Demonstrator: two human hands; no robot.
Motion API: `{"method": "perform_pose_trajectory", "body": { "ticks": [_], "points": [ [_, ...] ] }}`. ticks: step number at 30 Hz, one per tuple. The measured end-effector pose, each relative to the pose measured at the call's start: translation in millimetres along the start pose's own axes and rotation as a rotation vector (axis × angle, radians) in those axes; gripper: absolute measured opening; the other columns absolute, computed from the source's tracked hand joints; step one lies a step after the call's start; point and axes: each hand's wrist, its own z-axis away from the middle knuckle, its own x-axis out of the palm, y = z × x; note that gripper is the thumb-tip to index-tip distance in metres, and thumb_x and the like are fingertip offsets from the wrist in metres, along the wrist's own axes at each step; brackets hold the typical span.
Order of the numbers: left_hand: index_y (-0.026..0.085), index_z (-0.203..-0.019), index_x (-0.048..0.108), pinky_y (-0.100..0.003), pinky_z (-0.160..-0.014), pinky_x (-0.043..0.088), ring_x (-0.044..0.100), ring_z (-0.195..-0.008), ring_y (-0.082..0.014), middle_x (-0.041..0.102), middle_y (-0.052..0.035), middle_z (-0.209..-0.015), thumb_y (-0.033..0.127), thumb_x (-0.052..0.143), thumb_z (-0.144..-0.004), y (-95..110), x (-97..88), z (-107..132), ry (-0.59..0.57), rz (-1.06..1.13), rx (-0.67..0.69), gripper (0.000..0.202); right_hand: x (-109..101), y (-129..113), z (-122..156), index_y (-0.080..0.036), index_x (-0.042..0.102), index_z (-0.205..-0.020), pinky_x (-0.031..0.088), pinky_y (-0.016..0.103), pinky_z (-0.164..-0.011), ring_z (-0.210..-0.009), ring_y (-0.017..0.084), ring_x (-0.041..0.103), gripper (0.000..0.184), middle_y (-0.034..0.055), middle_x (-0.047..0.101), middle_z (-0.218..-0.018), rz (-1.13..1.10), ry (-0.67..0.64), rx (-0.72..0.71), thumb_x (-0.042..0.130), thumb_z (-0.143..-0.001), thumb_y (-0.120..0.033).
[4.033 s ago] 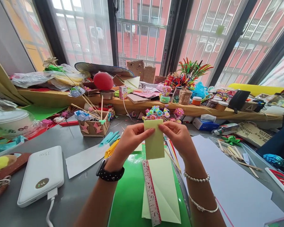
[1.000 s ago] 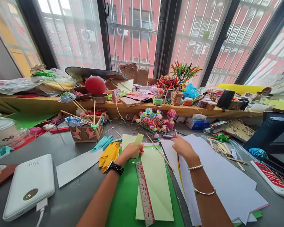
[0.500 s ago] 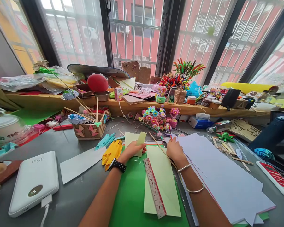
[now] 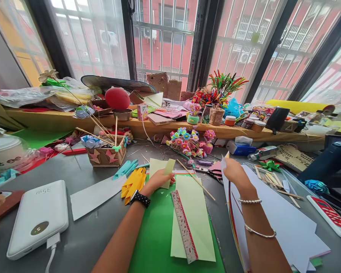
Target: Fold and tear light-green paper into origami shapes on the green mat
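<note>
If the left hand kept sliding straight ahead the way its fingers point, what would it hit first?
Probably the thin wooden stick lying just past the left hand and its folded green paper; beyond that, the paper flower cluster. Depth is uncertain.

Left hand flat and low, right hand raised, fingers pinched shut.

The mat is bright green on a grey desk. On the mat lie a pale green sheet and a ruler edged red with a small floral print. Left of the mat sit yellow folded papers (teal strips just beyond) and a white power bank. Right of the mat, white sheets show coloured edges.
</note>
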Motion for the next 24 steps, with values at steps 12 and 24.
{"method": "perform_pose_trajectory", "body": {
  "ticks": [12, 24],
  "points": [
    [0.012, -0.067, 0.056, -0.028, -0.059, 0.045, 0.058, -0.062, -0.017, 0.062, -0.0063, -0.067, 0.044, 0.06, -0.056, 2.5, 3.0, 0.2, 0.017, -0.032, -0.014, 0.034, -20.8, 31.4, 1.5, -0.013, 0.054, -0.091, 0.036, 0.023, -0.06, -0.085, 0.021, 0.055, 0.034, 0.0115, 0.061, -0.095, -0.087, 0.025, 0.027, 0.037, -0.064, -0.001],
    [0.015, -0.069, 0.053, -0.027, -0.058, 0.041, 0.059, -0.069, -0.0206, 0.062, -0.0059, -0.07, 0.042, 0.047, -0.066, 54.1, -68.0, 54.3, 0.42, -0.634, -0.025, 0.028, -1.6, -33.6, 17.5, -0.009, 0.047, -0.114, 0.038, 0.029, -0.077, -0.104, 0.025, 0.048, 0.044, 0.0176, 0.05, -0.113, -0.139, -0.21, -0.339, 0.05, -0.07, -0.017]
  ]
}}
